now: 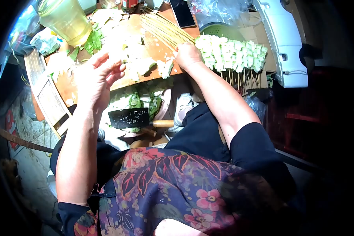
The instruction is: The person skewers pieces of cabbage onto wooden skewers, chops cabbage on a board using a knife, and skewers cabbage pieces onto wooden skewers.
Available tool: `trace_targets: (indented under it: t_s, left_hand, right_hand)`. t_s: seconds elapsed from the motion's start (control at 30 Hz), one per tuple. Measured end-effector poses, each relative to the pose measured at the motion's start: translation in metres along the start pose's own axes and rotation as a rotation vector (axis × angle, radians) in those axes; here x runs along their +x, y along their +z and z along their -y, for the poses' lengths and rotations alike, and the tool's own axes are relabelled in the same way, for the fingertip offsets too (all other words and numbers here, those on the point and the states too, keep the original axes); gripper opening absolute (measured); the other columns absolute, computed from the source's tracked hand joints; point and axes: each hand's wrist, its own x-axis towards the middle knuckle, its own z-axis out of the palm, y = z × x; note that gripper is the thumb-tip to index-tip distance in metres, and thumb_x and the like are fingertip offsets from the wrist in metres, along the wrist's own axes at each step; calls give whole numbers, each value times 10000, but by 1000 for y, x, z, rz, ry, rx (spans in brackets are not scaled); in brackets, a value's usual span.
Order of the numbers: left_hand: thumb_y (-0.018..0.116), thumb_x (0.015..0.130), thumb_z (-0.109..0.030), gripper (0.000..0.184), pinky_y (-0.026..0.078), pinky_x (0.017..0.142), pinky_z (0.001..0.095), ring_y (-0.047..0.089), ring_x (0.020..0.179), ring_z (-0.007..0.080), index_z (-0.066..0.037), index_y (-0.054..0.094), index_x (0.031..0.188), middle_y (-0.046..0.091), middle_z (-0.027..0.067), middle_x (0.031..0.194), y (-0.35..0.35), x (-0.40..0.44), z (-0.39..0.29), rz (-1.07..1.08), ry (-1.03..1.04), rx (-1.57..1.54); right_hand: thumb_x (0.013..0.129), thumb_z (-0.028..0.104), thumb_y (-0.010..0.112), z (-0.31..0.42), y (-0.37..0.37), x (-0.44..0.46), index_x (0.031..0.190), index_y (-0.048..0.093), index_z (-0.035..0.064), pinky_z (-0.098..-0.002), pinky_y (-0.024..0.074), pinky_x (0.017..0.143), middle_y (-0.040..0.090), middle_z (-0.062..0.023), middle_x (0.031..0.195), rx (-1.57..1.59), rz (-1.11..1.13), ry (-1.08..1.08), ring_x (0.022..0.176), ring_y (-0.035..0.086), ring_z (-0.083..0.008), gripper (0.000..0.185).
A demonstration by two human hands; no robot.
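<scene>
The left hand [97, 78] hovers over the surface [153, 44], fingers loosely parted, its skin bleached by glare. Over to the right hand [188, 56]: it's at the end of the bare skewers [165, 29], right beside the rows of threaded pale-green pieces [232, 54]. Its fingers are tucked from sight; what they pinch, one cannot tell. Below, a cleaver [129, 118] hides some leaves [135, 100]; the phone [183, 13] is cut off up top.

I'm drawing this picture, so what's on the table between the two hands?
Pale green leaf pieces lie on the orange-brown table between the left hand and the right hand, as the head view shows.
</scene>
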Motion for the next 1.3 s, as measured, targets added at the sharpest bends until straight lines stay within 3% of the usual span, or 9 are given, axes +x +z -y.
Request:
trace_targets:
  t_s: [0.27,0.4,0.57,0.6,0.77,0.9,1.23,1.27,1.3]
  left_hand:
    - [641,806,6,429,563,780,296,661,885,204,60,463,1193,614,125,1011,3,9,-5,-19,-13,68]
    - [654,790,19,451,558,798,306,660,896,215,66,456,1192,606,126,1030,3,9,-5,-60,9,67]
    - [662,775,39,497,561,800,311,664,905,234,74,430,1213,600,152,1068,-9,15,-10,-97,41,37]
    - [664,768,46,520,564,791,307,667,895,242,74,416,1224,597,162,1075,-8,13,-13,-117,49,14]
    - [654,773,64,519,583,717,288,671,821,239,89,416,1233,616,163,983,-17,14,-24,-151,82,-78]
    - [626,796,70,365,592,728,303,674,828,241,65,509,1142,635,153,958,-26,13,-31,-177,61,-123]
    - [681,706,85,464,581,750,324,654,841,237,90,518,1140,595,170,1042,-42,14,-34,-124,201,49]
    - [688,696,84,462,575,753,320,651,844,226,83,530,1130,595,167,1046,-41,13,-35,-131,252,105]
    - [688,696,84,462,575,753,320,651,844,226,83,530,1130,595,167,1046,-40,13,-33,-133,249,108]
  right_hand:
    - [785,225,561,2,-22,13,892,681,14,-421,503,827,661,-202,945,-123,219,-102,927,638,-339,266]
    - [778,199,600,15,-50,-4,941,701,30,-377,515,832,668,-180,1009,-95,223,-38,963,645,-310,257]
    - [757,236,605,23,-87,-35,781,657,62,-377,511,690,660,-169,789,374,130,-194,746,650,-315,183]
    - [747,207,600,28,-91,-47,723,609,59,-350,486,599,627,-146,675,531,87,-268,602,609,-267,150]
    - [723,151,580,59,-114,-111,693,554,49,-301,455,549,556,-91,588,819,174,-428,534,535,-174,110]
    - [714,136,570,72,-112,-133,711,538,47,-304,450,551,534,-85,588,826,179,-365,538,524,-183,95]
    - [705,161,598,81,-100,-125,718,563,40,-297,455,576,552,-85,626,939,236,-348,573,539,-174,126]
    - [813,84,583,83,-101,-127,752,561,28,-201,383,547,494,41,644,949,259,-369,599,431,-26,86]
    - [813,84,583,86,-98,-128,752,561,28,-201,383,547,494,41,644,953,260,-368,599,431,-26,86]
